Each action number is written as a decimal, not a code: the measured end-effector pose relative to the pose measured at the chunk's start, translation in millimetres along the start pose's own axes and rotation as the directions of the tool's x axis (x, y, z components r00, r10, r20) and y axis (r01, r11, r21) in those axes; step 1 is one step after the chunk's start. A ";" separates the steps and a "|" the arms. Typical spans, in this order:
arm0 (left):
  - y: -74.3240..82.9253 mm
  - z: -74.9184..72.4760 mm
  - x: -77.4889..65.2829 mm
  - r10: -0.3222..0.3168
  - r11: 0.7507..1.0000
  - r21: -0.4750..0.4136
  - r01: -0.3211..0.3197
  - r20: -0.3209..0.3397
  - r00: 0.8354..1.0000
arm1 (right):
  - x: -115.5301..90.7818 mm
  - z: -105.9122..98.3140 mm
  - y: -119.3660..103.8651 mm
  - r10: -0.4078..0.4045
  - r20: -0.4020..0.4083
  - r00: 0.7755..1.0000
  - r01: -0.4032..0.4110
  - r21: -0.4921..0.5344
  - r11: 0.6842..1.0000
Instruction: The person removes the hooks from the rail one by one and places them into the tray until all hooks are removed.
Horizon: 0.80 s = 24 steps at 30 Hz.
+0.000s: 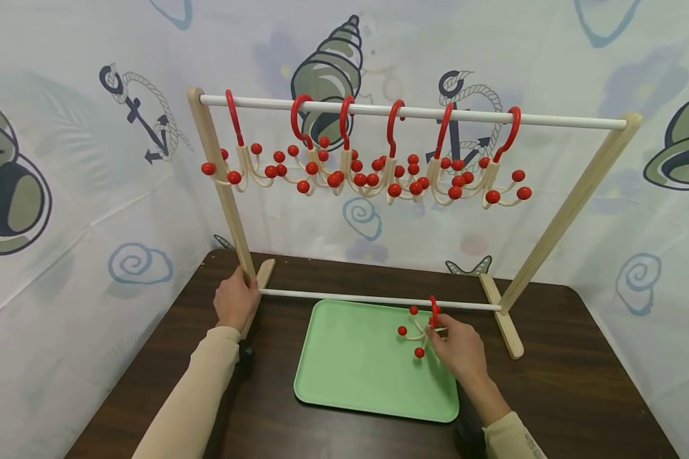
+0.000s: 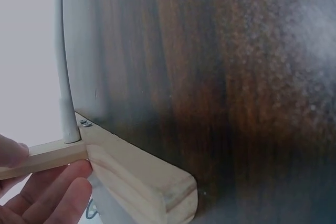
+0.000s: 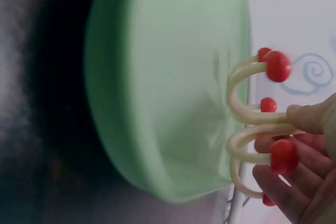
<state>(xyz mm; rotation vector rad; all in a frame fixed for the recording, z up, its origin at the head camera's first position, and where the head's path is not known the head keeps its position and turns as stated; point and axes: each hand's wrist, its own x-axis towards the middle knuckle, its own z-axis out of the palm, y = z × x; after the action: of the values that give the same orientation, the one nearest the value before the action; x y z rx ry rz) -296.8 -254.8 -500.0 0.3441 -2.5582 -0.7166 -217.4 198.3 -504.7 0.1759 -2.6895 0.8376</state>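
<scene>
My left hand (image 1: 235, 301) grips the left wooden post (image 1: 229, 217) of a rack low down, just above its foot (image 2: 142, 166). In the left wrist view the thumb and fingers lie on either side of the post. My right hand (image 1: 464, 352) pinches a cream claw-shaped hanger (image 3: 232, 85) with a red hook (image 1: 434, 309) and red ball tips. The hanger is over the right back part of a green tray (image 1: 367, 363), its hook pointing up. In the right wrist view, thumb and fingers close round its stem, hiding the hook.
Several similar red-hooked hangers (image 1: 390, 172) hang from the rack's white top rod (image 1: 568, 121). A lower white rod (image 1: 344, 296) runs behind the tray. The right post (image 1: 568, 210) stands on its own foot (image 1: 508, 328) on the dark wooden table (image 1: 574, 382), before a patterned cloth (image 1: 298, 242).
</scene>
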 end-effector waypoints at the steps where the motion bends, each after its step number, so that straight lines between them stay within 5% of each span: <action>1: 0.2 0.3 0.0 -0.002 1.000 0.001 0.002 -0.002 1.000 | 2.2 1.5 0.0 -0.005 -0.005 1.000 0.005 -0.004 1.000; 15: 0.2 1.9 2.7 0.002 1.000 0.008 -0.002 -0.007 1.000 | 14.7 8.0 -4.1 0.064 0.061 0.996 -0.063 -0.018 0.998; 24: -1.3 4.2 1.4 0.005 1.000 0.011 -0.005 -0.012 1.000 | 7.0 13.8 -0.7 0.062 0.015 0.998 -0.062 0.001 0.998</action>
<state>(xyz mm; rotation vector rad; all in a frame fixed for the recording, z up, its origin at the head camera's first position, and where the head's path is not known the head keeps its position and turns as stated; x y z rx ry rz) -299.9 -254.6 -503.3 0.3440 -2.5520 -0.6969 -227.5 189.7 -512.7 0.0992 -2.7206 0.8597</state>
